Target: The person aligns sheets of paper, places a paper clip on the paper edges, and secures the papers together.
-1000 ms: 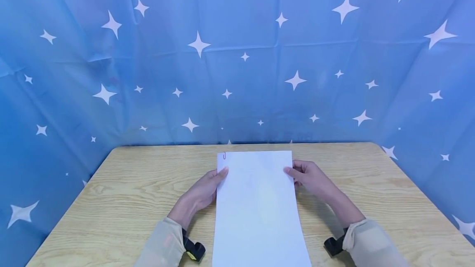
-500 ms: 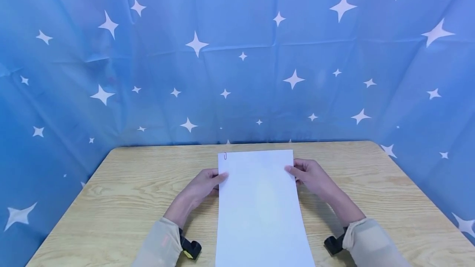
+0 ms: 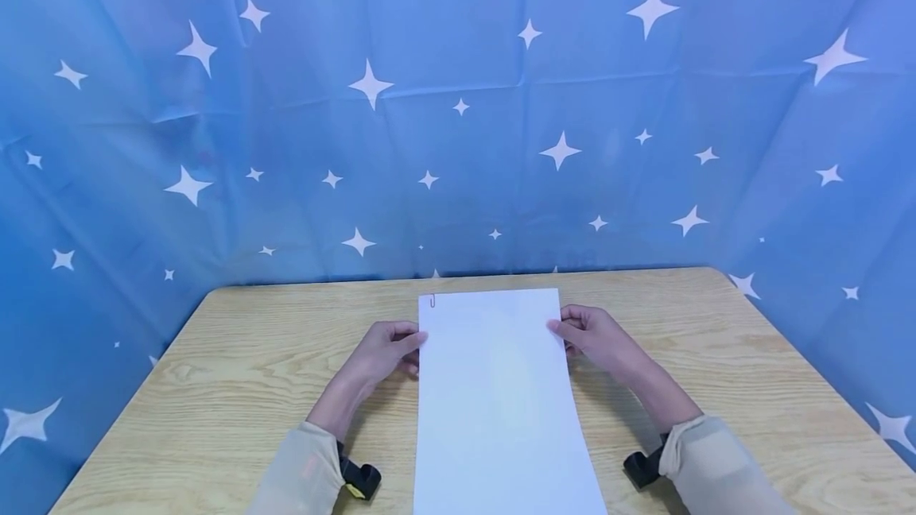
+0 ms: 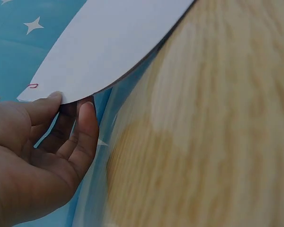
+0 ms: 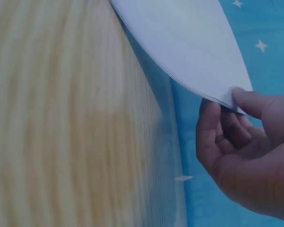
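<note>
A stack of white paper [image 3: 501,404] is held up at its far end, and its top bends off the table in both wrist views. A red paper clip [image 4: 33,86] sits on its far left corner. My left hand [image 3: 382,352] pinches the left edge just below the clip, thumb on top and fingers underneath. On the opposite edge my right hand [image 3: 599,340] pinches the paper near the far right corner, also with the thumb on top. In the right wrist view several sheet edges [image 5: 180,82] show along the side. The near end of the paper runs out of the head view.
The paper is over a wooden table [image 3: 236,396] with rounded far corners. Behind it hangs a blue curtain [image 3: 308,133] with white stars. A black wrist camera [image 3: 361,479] is strapped at the left sleeve, another black camera [image 3: 642,469] at the right.
My left hand has shifted a little left, its thumb now nearer the paper's edge and its fingers more visible. The right hand keeps its hold. The head view has turned slightly.
</note>
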Available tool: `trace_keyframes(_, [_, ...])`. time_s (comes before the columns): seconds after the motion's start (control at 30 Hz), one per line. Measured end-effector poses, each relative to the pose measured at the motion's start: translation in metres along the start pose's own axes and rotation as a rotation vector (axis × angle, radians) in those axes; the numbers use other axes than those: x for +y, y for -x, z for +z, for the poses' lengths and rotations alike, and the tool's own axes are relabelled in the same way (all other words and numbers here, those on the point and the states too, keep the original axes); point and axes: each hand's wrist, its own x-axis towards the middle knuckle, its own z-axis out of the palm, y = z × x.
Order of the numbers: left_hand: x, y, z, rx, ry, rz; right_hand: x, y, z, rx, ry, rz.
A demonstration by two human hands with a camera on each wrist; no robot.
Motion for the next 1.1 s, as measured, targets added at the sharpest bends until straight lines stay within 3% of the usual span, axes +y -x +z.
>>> trace_keyframes(0.23, [-0.002,0.000,0.001,0.021,-0.006,-0.011,0.001,-0.001,-0.001,0.028,0.015,0.004])
trace_keyframes(0.53, [0.001,0.002,0.004,0.070,0.014,-0.074,0.004,-0.002,-0.002,0.028,0.062,0.065])
trace_keyframes(0.9, [0.004,0.003,0.008,0.061,-0.057,-0.095,0.007,-0.004,0.002,0.014,0.023,0.128])
trace_keyframes(1.1, [0.008,0.005,0.012,0.089,-0.085,-0.108,0.007,-0.004,0.004,0.005,0.039,0.110])
